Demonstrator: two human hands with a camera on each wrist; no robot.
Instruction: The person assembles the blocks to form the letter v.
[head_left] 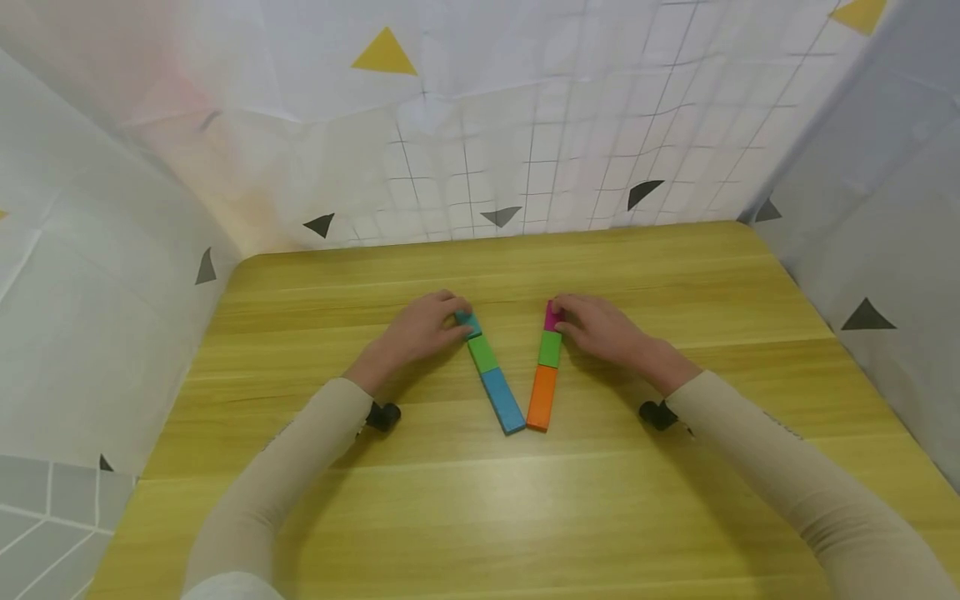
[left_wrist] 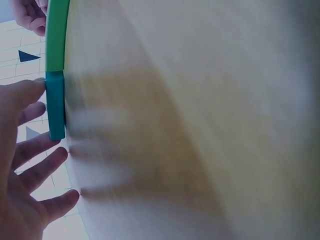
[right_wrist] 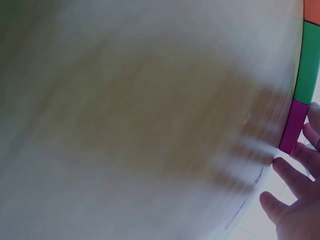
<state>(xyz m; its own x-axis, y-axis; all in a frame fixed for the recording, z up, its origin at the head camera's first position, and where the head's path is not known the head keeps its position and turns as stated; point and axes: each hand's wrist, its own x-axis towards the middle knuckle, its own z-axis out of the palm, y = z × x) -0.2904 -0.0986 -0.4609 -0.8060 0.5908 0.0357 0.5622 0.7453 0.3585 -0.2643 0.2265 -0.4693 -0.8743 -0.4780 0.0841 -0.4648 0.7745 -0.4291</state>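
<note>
Two rows of flat blocks form a V on the wooden table, the near ends meeting or almost meeting. The left row runs from a blue block through a green block to a teal block. My left hand pinches that teal block by its ends, thumb near the green one. On the right lie an orange block, another green block and a magenta block. Thumb and finger of my right hand pinch the magenta block, partly covering it in the head view.
The wooden table reaches back to a white patterned cloth, and similar cloth hangs at both sides. A black wrist device sits under the left cuff, and a matching device under the right.
</note>
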